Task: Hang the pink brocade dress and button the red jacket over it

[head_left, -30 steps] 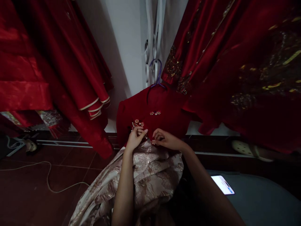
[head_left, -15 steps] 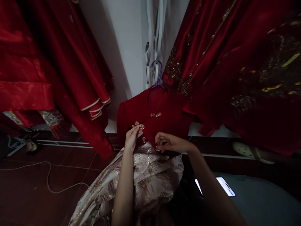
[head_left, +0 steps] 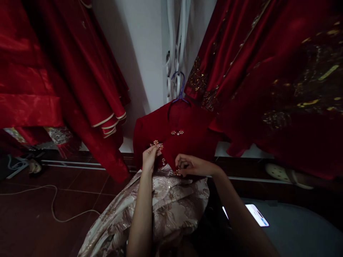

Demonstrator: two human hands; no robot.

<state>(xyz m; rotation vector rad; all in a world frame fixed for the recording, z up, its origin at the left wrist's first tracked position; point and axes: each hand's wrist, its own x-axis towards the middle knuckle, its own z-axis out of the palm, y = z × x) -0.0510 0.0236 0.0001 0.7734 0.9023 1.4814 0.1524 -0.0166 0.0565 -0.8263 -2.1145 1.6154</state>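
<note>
A dark red jacket (head_left: 187, 150) hangs in front of me on a purple hanger (head_left: 181, 87), its front partly open. Flower-shaped jewelled clasps run down it, one upper clasp (head_left: 177, 132) spanning the chest. My left hand (head_left: 150, 157) pinches the front edge beside a jewelled clasp (head_left: 155, 142). Lower down, my right hand (head_left: 193, 165) has its thumb and fingertips closed at the opposite edge near the hem, by another clasp (head_left: 177, 173). Below both hands lies shiny pale floral fabric (head_left: 174, 207), spread under my forearms.
Red garments (head_left: 88, 71) hang at the left, and more red garments with gold trim (head_left: 241, 71) at the right. A lit phone (head_left: 257, 215) lies on a grey surface (head_left: 300, 228). A pale cable (head_left: 55, 203) crosses the tiled floor; a clog (head_left: 278, 172) is at the right.
Both hands and the jacket sit slightly lower in view. The left hand keeps its pinch on the jacket edge; the right fingers have shifted slightly at the lower clasp.
</note>
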